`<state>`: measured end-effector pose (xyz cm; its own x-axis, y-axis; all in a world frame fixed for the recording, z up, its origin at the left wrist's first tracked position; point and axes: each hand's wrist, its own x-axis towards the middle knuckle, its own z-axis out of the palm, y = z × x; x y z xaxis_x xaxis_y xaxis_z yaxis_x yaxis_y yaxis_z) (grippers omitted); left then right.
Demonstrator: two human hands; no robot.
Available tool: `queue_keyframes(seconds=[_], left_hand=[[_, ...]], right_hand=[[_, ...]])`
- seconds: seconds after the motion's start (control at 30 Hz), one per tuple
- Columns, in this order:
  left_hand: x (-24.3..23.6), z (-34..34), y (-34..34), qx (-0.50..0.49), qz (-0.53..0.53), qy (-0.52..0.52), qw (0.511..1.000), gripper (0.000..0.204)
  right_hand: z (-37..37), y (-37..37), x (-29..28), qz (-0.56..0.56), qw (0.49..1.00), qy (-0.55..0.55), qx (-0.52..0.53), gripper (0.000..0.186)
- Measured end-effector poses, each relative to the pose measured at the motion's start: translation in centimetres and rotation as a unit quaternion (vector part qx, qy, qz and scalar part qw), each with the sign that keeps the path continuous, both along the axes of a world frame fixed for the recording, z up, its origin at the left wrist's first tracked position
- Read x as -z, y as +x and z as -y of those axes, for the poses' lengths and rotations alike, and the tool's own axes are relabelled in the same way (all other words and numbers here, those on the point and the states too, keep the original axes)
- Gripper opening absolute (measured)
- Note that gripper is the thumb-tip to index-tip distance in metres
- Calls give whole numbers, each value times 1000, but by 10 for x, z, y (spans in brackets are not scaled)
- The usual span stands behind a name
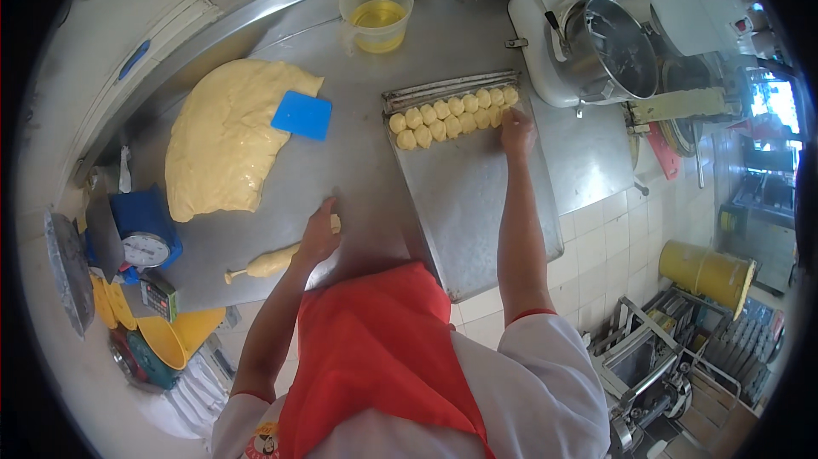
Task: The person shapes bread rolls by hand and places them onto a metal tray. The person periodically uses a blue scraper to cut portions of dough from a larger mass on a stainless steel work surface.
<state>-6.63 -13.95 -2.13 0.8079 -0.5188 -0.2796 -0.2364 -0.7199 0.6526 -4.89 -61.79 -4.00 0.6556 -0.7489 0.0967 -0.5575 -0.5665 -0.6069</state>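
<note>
The operator is wearing a white shirt with short sleeves that are ending in narrow red trim; a small printed emblem in yellow, red and dark tones is marking its left side. A plain red apron, softly creased, is covering the front and is dividing into two bands toward the shoulders. Both forearms are showing bare.

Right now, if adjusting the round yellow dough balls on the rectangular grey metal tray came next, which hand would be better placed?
Probably the right hand: it is over the tray, at the right end of the dough balls. The left hand is farther off, gripping yellow dough.
</note>
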Motion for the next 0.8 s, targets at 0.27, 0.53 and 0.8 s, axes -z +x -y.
queue_keyframes(seconds=[0.27, 0.53, 0.8], left_hand=[[-2, -18, -2, 23, -87, -59, 994, 108], [0, -93, -36, 39, 131, -107, 985, 60], [6, -153, -89, -24, 274, 158, 948, 64]], right_hand=[[-203, -66, -24, 60, 946, 234, -216, 16], [-383, -103, -7, -255, 901, 76, -343, 35], [-455, -138, -15, -105, 923, -92, -358, 66]])
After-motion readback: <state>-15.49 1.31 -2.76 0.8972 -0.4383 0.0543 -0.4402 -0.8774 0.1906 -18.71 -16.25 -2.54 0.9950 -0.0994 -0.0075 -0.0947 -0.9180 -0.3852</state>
